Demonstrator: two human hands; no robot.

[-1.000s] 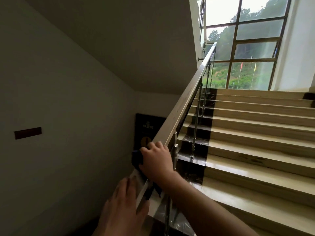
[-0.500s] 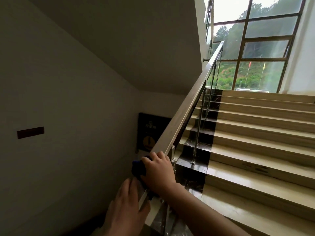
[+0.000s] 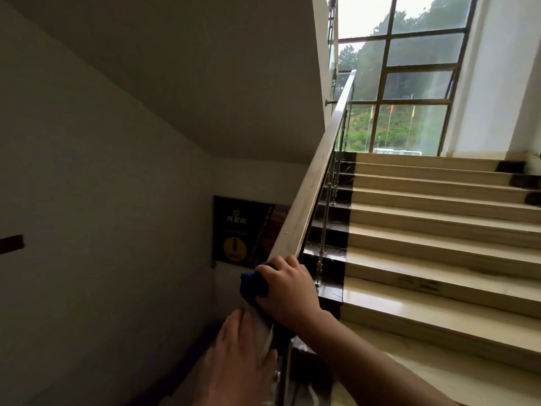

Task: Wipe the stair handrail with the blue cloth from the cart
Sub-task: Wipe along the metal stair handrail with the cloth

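Head view looks up the stairwell, and from where I stand the right hand (image 3: 288, 291) is the busy one: its fingers curl over a bunched blue cloth (image 3: 253, 285) and hold it down on top of the pale handrail (image 3: 310, 200), knuckles up, forearm reaching in from the lower right. The cloth bulges out on the left of the hand and wraps over the rail's edge, so it touches the rail at its lower stretch, just below the long bare run that climbs towards the landing. Just beneath it the left hand (image 3: 240, 358) lies palm down on the same rail, fingers stretched out flat along the top and the thumb spread to the right side, holding nothing. Thin metal balusters (image 3: 325, 227) stand under the rail along the dark edging of the steps. To the right the beige stairs (image 3: 439, 230) rise to a tall grid window (image 3: 409, 83), with green trees and coloured flags (image 3: 392, 109) outside. To the left of the rail a plain wall (image 3: 87, 200) drops away into shadow; a dark poster with a yellow circle (image 3: 238, 230) hangs on the far wall behind the rail, and a small dark plate (image 3: 11, 244) sits at the left edge.
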